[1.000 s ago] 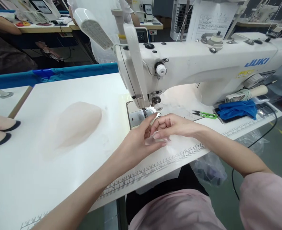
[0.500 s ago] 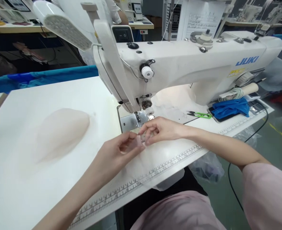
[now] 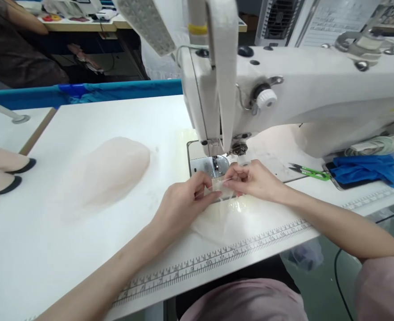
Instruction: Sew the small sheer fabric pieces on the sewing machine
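At left, a pale piece (image 3: 116, 169) lies on the table (image 3: 26, 249). The left hand (image 3: 178, 203), thumb and curled fingers nearly closed, pinches sheer cloth (image 3: 213, 223) just nearside of the foot (image 3: 216, 166). The right hand (image 3: 259, 182) pinches it too, similarly closed. Light, even tension should avoid puckers; fingertips best stay clear of the foot. Snips (image 3: 313, 173) lie farther right.

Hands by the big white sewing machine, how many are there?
2. The left hand and the right hand are both in front of the needle, one on each side, pinching thin cloth. None seem hidden there.
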Demonstrator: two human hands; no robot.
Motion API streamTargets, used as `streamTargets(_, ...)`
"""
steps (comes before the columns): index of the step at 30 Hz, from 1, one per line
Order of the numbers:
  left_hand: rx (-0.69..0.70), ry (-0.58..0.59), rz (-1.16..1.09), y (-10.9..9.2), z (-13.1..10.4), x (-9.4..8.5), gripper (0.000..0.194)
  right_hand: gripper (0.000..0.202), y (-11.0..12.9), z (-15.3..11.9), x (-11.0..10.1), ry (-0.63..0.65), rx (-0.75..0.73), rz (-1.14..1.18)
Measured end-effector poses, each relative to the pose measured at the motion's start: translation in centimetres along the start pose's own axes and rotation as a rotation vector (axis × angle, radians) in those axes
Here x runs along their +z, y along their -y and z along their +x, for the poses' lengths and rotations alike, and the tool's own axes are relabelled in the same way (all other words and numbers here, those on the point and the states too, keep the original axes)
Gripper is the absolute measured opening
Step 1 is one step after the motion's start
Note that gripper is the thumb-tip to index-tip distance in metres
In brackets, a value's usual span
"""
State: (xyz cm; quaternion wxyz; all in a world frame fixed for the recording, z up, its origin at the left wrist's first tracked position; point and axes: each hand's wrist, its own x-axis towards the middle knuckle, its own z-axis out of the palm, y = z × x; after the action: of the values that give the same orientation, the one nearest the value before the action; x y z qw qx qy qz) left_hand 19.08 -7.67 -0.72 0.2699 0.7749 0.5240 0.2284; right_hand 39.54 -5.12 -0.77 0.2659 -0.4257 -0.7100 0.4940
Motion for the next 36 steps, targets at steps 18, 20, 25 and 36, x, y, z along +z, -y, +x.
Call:
streamTargets(18, 0.246, -0.138, 0.206, 1.1, -1.0, 0.9, 0.025, 0.01, -1.0, -1.3, 1.5, -0.155, -0.371, -0.357)
streamTargets(20, 0.249, -0.144, 0.187, 1.0, -1.0, 0.9, 0.023, 0.008, -1.0, -1.2, 1.6, -0.157, -0.379, -0.362)
streamTargets(25, 0.288, -0.183, 0.168, 1.1, -1.0, 1.0, 0.018, 0.006, -1.0, -1.2, 1.7, -0.191, -0.401, -0.374)
streamTargets(36, 0.337, -0.197, 0.216, 1.1, -1.0, 1.0, 0.015, 0.008, -1.2, -1.2, 1.7, -0.197, -0.384, -0.34)
